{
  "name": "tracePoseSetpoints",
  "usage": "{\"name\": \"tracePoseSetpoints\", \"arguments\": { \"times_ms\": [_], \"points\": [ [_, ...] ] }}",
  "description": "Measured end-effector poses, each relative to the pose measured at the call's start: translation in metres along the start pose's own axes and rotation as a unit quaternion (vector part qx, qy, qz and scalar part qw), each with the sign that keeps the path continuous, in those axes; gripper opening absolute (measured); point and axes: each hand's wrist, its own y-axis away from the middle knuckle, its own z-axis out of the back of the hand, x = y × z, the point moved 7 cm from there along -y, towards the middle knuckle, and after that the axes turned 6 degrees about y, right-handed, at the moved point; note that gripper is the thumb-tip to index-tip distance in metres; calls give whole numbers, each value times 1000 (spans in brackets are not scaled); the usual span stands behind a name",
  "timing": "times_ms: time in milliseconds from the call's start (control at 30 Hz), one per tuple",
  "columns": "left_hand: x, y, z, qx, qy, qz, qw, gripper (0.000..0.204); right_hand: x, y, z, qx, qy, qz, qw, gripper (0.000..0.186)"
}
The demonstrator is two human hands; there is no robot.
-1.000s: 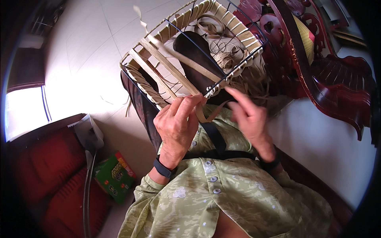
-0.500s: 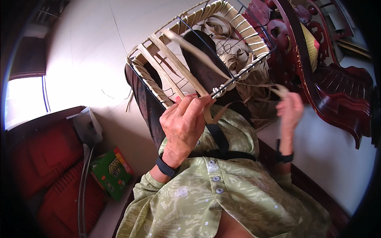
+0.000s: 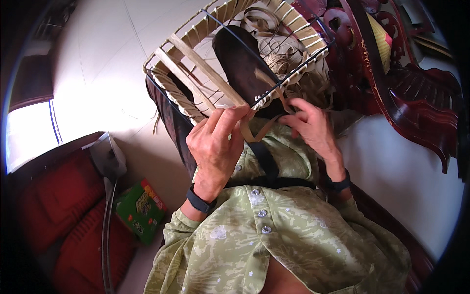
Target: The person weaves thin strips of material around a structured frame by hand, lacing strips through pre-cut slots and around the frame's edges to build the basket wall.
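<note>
A wire-framed basket (image 3: 320, 51), its black rods wrapped with beige strip and pale cord, rests across my knees. Two flat tan strips (image 3: 205, 68) run side by side over its open left part to the near rim. My left hand (image 3: 215, 139) is closed at that rim, pinching the strips there between thumb and forefinger. From under it a loose strip end (image 3: 259, 136) loops toward my right hand (image 3: 316, 130). The right fingers are curled around this strip by the rim, and its tip stands up inside the frame. My fingers partly hide the grip.
A coil of beige strip (image 3: 279, 63) and a tangle of loose strips lie beyond and right of the basket. Carved dark-red wooden furniture (image 3: 382, 98) stands at the right. To the left are red cushions (image 3: 54, 196), a green box (image 3: 142, 210) and a long-handled dustpan (image 3: 107, 157).
My right hand has come in from the far right to the near rim. The strip end that slanted across the frame is now shorter there. The basket has shifted slightly left and away.
</note>
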Motion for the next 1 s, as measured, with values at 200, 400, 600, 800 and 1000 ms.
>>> {"name": "tracePoseSetpoints", "arguments": {
  "times_ms": [200, 400, 600, 800, 1000],
  "points": [
    [2, 5, 1, -15, -3, 12, 1000, 26, -49, 3, 36, -50, -19, -103, 993, 22],
    [3, 2, -2, -13, 48, 8, 999, 11, 39, 41, 56, -213, 35, 86, 973, 33],
    [10, 6, -2, -31, 39, 12, 999, 16, 125, 58, -32, -102, 147, 403, 897, 24],
    [8, 8, 4, -18, 12, -15, 1000, 22, 141, 43, -19, 117, -55, 214, 968, 13],
    [6, 17, 10, -56, 45, -66, 995, 26, 160, 18, -20, 229, -80, 123, 962, 20]
  ]
}}
